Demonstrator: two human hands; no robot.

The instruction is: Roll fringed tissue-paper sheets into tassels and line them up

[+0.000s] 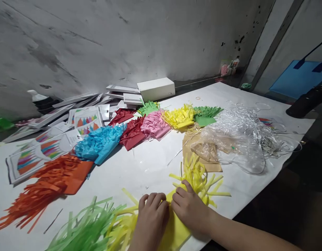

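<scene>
A: First entry, the grip?
B: Left hand point(152, 214), one: fingers bent, drawn closed on the yellow fringed paper point(173, 232), thumb hidden. Right hand point(190, 211), one: closed on the same sheet, just beside the left, index finger raised.

A: And the sheet's location?
B: Near edge of the white-covered table point(142, 174), beneath both hands, which hid its middle. Strips splayed out at both ends.

A: Anything in the way?
B: On the left, green fringed paper point(84, 226), overlapped by yellow strips. Beyond the right hand, a brown sheet point(188, 148), its near edge partly covered by the far yellow strips; upon it, part of a clear plastic bag point(245, 158). Behind the bag, a heap of silvery strands point(241, 123).

A: Further out?
B: Fringed bundles in a slanting row, left to right: orange point(79, 177), blue point(100, 143), red point(132, 134), pink point(157, 125), yellow point(179, 116), dark green point(206, 116). A lighter green bundle point(149, 108) lay behind the pink.

A: Rear of the table?
B: Printed packets point(89, 120), a quantity, behind the blue and orange; white box point(157, 90), one, near the grey wall point(140, 38).
</scene>
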